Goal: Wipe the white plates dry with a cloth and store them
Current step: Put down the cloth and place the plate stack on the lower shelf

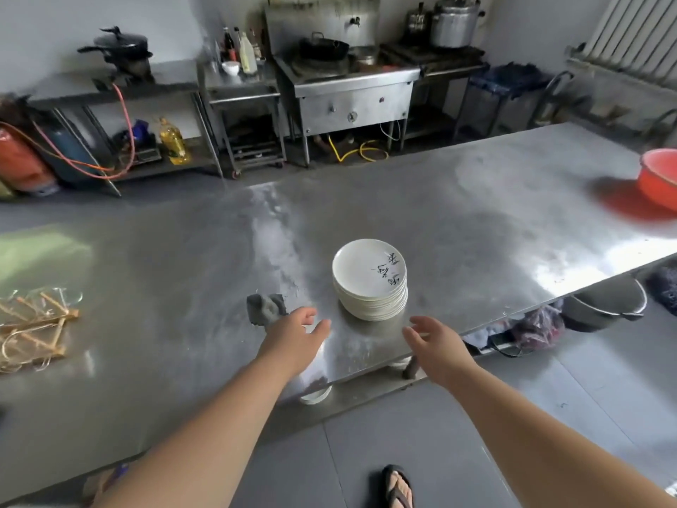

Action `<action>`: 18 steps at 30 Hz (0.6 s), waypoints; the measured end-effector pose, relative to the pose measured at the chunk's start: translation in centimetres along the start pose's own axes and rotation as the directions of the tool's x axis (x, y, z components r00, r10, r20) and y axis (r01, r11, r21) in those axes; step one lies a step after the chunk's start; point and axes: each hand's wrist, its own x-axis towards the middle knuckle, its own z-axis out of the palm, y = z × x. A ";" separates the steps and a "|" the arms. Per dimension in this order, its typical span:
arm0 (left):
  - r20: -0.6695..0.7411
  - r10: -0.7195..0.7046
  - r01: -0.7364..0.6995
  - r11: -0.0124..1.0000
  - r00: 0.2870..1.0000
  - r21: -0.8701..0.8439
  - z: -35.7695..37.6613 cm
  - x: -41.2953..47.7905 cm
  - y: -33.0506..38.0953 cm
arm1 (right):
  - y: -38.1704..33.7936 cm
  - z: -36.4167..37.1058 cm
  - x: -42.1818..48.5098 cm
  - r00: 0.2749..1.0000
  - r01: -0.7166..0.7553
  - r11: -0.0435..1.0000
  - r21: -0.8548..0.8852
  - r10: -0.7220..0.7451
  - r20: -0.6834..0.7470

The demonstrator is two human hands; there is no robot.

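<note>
Left hand [296, 330] and right hand [436, 342] both empty, fingers apart, short of plates [370, 280]; suggest left grabs cloth [265, 308] beside it, right lifts top plate only.

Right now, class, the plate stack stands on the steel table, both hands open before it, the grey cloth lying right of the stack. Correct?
One slip: the head view shows the grey cloth lying left of the plate stack, next to the left hand. The stack does stand on the steel table, and the right hand, like the left, is open.

Open hands [293, 333] [437, 342] near plate stack [370, 284], cloth [265, 308].
</note>
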 end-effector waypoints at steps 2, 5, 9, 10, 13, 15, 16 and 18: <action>-0.024 -0.022 0.023 1.000 0.999 0.014 1.2 2.5 0.9 | 0.4 -0.6 2.7 1.000 0.004 1.000 -0.012 -0.004 0.014; -0.049 -0.049 0.051 0.998 0.998 0.040 3.1 6.3 2.3 | 1.3 -1.3 7.4 0.999 0.010 1.000 -0.017 -0.010 0.031; -0.073 -0.061 0.065 0.996 0.995 0.058 5.1 10.9 3.8 | 2.0 -1.6 13.8 0.998 0.031 0.997 -0.065 -0.027 0.050; -0.083 -0.068 0.073 0.996 0.994 0.055 5.5 11.9 4.0 | 2.1 -1.7 15.2 0.998 0.038 0.996 -0.081 -0.033 0.058; -0.091 -0.090 0.092 0.996 0.992 0.016 6.9 14.5 3.9 | 2.5 -1.7 18.4 0.995 0.028 0.997 -0.066 -0.021 0.097; -0.078 -0.108 0.105 0.993 0.991 -0.048 7.7 15.8 3.6 | 2.6 -1.4 20.0 0.991 0.018 1.000 -0.025 -0.014 0.135; -0.081 -0.112 0.105 0.991 0.990 -0.087 8.0 16.2 3.4 | 2.6 -1.2 20.6 0.987 0.016 1.000 0.000 -0.016 0.158; -0.095 -0.110 0.096 0.985 0.989 -0.141 8.4 16.7 2.9 | 2.6 -0.7 21.3 0.977 0.027 0.998 0.056 -0.038 0.211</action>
